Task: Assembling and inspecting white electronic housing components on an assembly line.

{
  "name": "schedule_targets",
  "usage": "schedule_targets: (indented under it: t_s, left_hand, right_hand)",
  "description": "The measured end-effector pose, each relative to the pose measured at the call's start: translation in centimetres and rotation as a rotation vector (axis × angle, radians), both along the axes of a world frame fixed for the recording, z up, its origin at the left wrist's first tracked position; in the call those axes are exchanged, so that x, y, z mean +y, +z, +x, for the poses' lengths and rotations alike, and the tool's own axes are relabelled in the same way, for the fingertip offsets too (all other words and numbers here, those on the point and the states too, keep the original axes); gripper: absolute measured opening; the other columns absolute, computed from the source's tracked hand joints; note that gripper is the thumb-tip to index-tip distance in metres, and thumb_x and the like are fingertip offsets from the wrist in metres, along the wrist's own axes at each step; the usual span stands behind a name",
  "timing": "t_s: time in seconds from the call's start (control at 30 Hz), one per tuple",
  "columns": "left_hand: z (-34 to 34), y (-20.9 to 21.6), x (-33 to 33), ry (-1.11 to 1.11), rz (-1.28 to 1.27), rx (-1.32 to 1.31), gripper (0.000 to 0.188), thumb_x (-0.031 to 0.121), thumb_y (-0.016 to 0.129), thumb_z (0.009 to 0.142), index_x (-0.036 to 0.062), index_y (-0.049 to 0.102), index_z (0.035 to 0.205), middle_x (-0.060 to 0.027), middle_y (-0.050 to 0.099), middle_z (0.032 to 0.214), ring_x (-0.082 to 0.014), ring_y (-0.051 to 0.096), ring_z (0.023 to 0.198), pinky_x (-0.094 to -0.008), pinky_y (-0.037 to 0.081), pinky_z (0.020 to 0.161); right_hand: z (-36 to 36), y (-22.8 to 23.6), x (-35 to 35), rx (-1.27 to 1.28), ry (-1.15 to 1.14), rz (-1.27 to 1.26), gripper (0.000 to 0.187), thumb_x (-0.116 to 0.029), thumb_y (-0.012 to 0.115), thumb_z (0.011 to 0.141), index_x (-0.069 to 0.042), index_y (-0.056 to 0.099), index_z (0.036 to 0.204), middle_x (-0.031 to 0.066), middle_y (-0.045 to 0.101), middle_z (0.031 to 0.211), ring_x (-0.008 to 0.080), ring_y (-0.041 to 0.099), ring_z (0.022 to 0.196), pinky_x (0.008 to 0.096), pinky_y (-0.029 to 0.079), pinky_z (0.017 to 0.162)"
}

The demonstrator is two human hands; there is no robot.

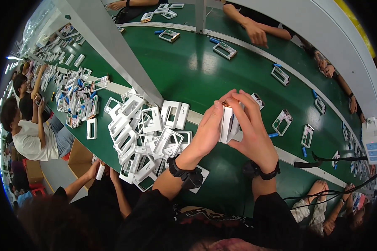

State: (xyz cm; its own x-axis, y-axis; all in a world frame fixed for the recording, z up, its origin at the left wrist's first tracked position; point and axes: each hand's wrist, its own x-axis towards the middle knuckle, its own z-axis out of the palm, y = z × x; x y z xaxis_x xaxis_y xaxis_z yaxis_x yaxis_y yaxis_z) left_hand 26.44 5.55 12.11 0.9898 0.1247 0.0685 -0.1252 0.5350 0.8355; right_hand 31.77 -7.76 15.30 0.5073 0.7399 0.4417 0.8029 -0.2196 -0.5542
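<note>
Both my hands are closed around a white plastic casing (226, 124), held upright above the green table. My left hand (208, 130) grips its left side. My right hand (255, 133) wraps over its top and right side, with the thumb at the lower edge. A coppery part shows at the casing's top end; the fingers hide much of the rest. Left of my left hand lies a heap of white casing frames (125, 141) with rectangular window openings, some overlapping my left forearm's side.
A grey metal post (121, 54) rises beyond the heap. Farther left is a mixed pile of casings and blue cylinders (80, 94). Open casings with parts inside (225, 50) lie spaced along the green belt (188, 71). Black cables (335, 192) hang at right. Co-workers sit around.
</note>
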Motion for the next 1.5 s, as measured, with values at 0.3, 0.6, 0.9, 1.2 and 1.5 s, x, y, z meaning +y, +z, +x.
schedule_targets:
  t_s: [0.3, 0.6, 0.9, 1.2, 1.5]
  left_hand:
    - [0.0, 0.0, -0.2, 0.006, 0.036, 0.001, 0.06, 0.043, 0.021, 0.106, -0.001, 0.035, 0.144, -0.0138, 0.047, 0.139, -0.0207, 0.048, 0.126, -0.032, 0.038, 0.106]
    - [0.3, -0.5, -0.2, -0.009, 0.057, 0.017, 0.06, 0.042, 0.024, 0.106, -0.0023, 0.034, 0.144, -0.0141, 0.047, 0.138, -0.0214, 0.049, 0.125, -0.0316, 0.037, 0.105]
    - [-0.3, -0.6, -0.6, 0.259, 0.451, -0.096, 0.05, 0.029, 0.051, 0.099, -0.0027, 0.037, 0.136, -0.0172, 0.057, 0.121, -0.0214, 0.058, 0.107, -0.0326, 0.045, 0.09]
    - [-0.5, 0.3, -0.7, 0.359, 0.605, -0.088, 0.042, 0.023, 0.052, 0.097, -0.0029, 0.042, 0.129, -0.0202, 0.067, 0.096, -0.0275, 0.067, 0.09, -0.0344, 0.051, 0.077]
    - [-0.6, -0.1, -0.9, 0.511, 0.655, -0.136, 0.035, 0.017, 0.051, 0.097, -0.0047, 0.044, 0.124, -0.0254, 0.063, 0.107, -0.0375, 0.066, 0.093, -0.0387, 0.051, 0.076]
  right_hand:
    - [0.0, -0.3, 0.0, -0.009, -0.013, -0.003, 0.09, 0.009, 0.079, 0.052, -0.01, 0.048, 0.134, 0.0124, 0.039, 0.135, 0.0378, 0.04, 0.13, 0.0447, 0.043, 0.103]
    - [0.3, -0.5, -0.2, -0.018, -0.017, -0.035, 0.084, 0.008, 0.079, 0.055, -0.008, 0.049, 0.132, 0.0116, 0.039, 0.136, 0.0368, 0.038, 0.133, 0.0422, 0.048, 0.097]
    - [-0.1, -0.7, -0.1, -0.069, -0.031, 0.009, 0.088, 0.01, 0.078, 0.055, -0.007, 0.048, 0.135, 0.0124, 0.039, 0.137, 0.0365, 0.038, 0.133, 0.0408, 0.05, 0.096]
    - [-0.3, 0.0, -0.1, -0.124, -0.022, 0.068, 0.088, 0.005, 0.08, 0.054, -0.004, 0.048, 0.135, 0.0123, 0.043, 0.137, 0.0359, 0.04, 0.132, 0.0428, 0.044, 0.103]
    - [-0.6, -0.1, 0.2, -0.129, -0.043, 0.061, 0.089, 0.007, 0.078, 0.052, -0.003, 0.047, 0.135, 0.0138, 0.043, 0.135, 0.0372, 0.042, 0.128, 0.0444, 0.044, 0.101]
